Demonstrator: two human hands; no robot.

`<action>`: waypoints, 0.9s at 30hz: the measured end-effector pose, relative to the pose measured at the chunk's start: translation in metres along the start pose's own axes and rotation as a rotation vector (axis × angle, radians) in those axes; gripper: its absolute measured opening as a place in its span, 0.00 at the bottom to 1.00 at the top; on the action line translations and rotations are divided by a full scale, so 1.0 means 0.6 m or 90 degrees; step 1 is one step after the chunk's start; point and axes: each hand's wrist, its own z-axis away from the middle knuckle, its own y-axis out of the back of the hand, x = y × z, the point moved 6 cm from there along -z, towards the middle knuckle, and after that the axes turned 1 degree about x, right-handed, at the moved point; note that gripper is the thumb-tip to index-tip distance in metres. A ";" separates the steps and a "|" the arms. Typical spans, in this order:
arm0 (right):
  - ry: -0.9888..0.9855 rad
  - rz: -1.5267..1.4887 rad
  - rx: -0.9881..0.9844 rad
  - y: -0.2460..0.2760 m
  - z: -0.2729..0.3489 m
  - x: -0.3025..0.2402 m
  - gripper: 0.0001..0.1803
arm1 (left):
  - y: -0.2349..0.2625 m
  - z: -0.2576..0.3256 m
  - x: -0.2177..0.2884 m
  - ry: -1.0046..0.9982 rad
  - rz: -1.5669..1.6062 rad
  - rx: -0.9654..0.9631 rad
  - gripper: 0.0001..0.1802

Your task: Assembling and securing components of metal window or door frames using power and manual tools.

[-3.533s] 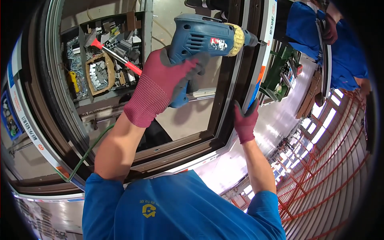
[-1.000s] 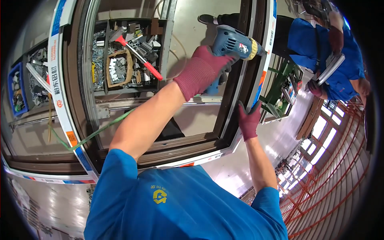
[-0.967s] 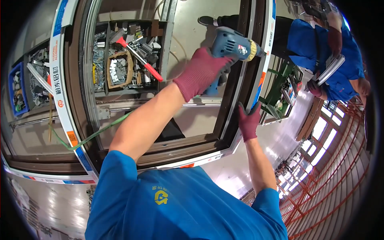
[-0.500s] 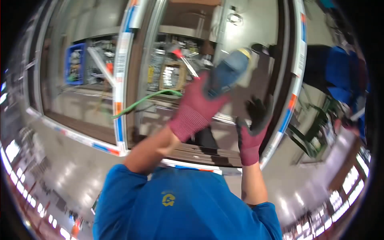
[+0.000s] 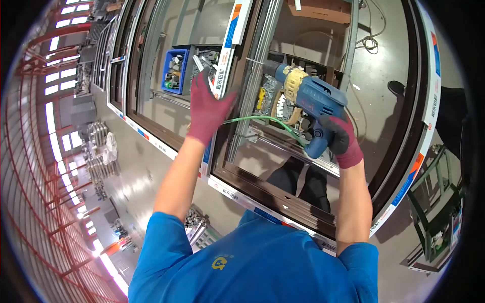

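Observation:
A blue power drill (image 5: 319, 98) with a yellow wrapped collar is in my right hand (image 5: 344, 140), whose gloved fingers close round its handle. The drill lies roughly level, and its thin bit (image 5: 254, 61) points left toward the middle bar. From the base of the handle a green cord (image 5: 258, 118) runs left and passes by my left wrist. My left hand (image 5: 204, 108), in a dark red glove, is over the bar with thumb and fingers apart. It holds nothing I can see. Under both hands lies a large brown window frame (image 5: 262, 189) with white printed tape on its edges.
Below the frame, a blue crate (image 5: 165, 83) of small parts stands beside more loose hardware. A cardboard box (image 5: 323, 11) sits at the far side. Another person's dark shoe (image 5: 396, 88) shows at the right, and a green metal stand (image 5: 429, 222) is beyond the frame's right edge.
The drill, earlier at my left hand, is now in my right. My left hand has moved left over the bar and opened. The view has swung, shifting the frame rightward.

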 end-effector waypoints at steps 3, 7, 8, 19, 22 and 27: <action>0.020 0.046 -0.005 -0.015 -0.033 -0.004 0.28 | -0.062 -0.025 -0.095 0.204 0.071 -0.149 0.37; 0.031 0.009 -0.004 -0.024 -0.072 -0.013 0.31 | -0.088 -0.024 -0.097 0.240 0.080 -0.150 0.25; 0.015 -0.018 -0.008 -0.023 -0.084 -0.008 0.30 | -0.083 -0.025 -0.096 0.249 0.034 -0.142 0.24; -0.056 -0.116 0.015 0.021 -0.165 0.054 0.21 | -0.083 -0.028 -0.088 0.229 0.052 -0.165 0.25; 0.020 -0.015 0.007 0.030 -0.170 0.051 0.21 | -0.079 -0.030 -0.077 0.226 0.042 -0.162 0.25; -0.004 -0.059 -0.010 0.030 -0.167 0.055 0.22 | -0.078 -0.029 -0.075 0.216 0.031 -0.146 0.25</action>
